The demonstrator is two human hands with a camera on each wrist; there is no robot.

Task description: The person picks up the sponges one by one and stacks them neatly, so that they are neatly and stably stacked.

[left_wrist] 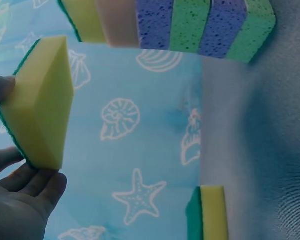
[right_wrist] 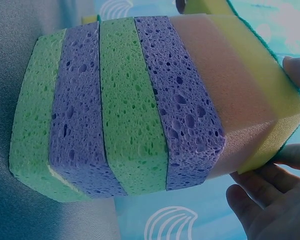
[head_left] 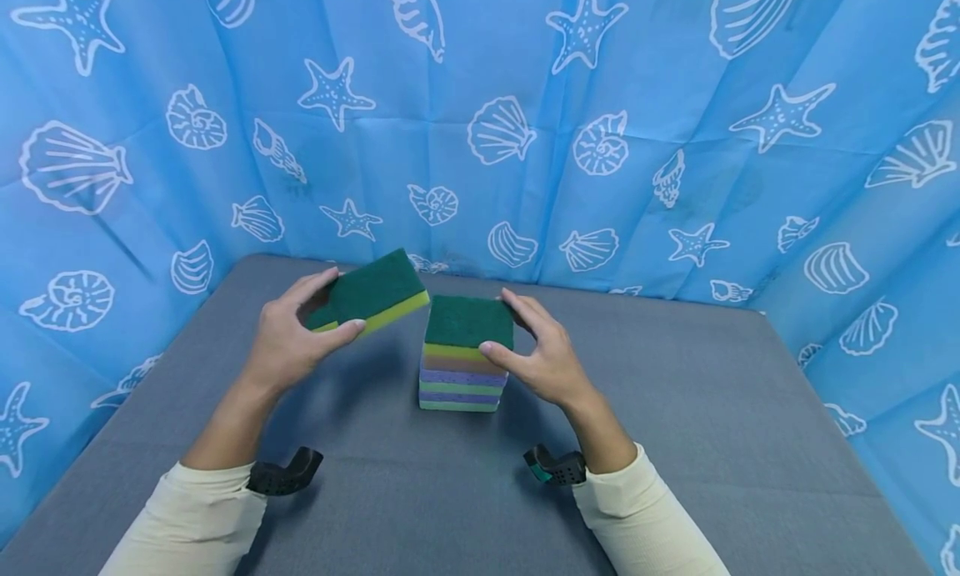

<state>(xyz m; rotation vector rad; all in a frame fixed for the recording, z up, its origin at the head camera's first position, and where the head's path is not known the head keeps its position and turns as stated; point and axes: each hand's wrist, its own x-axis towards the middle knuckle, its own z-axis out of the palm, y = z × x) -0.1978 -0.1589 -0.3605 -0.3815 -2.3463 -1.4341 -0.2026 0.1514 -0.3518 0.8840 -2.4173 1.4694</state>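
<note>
Head view | left hand [head_left: 288, 338] grips sponge [head_left: 371, 293] aloft | right hand [head_left: 543, 355] grips sponge stack [head_left: 463, 368] top

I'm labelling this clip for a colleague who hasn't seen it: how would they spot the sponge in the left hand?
On the grey table, a sponge stack stands in the middle. Just left of it, the left hand holds the lifted sponge in the air. Unlike the stacked ones, it is tilted and apart.

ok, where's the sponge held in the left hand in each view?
Head: held sponge left of centre, raised beside the sponge stack, gripped by the left hand.
Left wrist: at left, yellow side showing.
Right wrist: only a yellow sliver at top edge.
Shared landmark: the striped stack.
</note>
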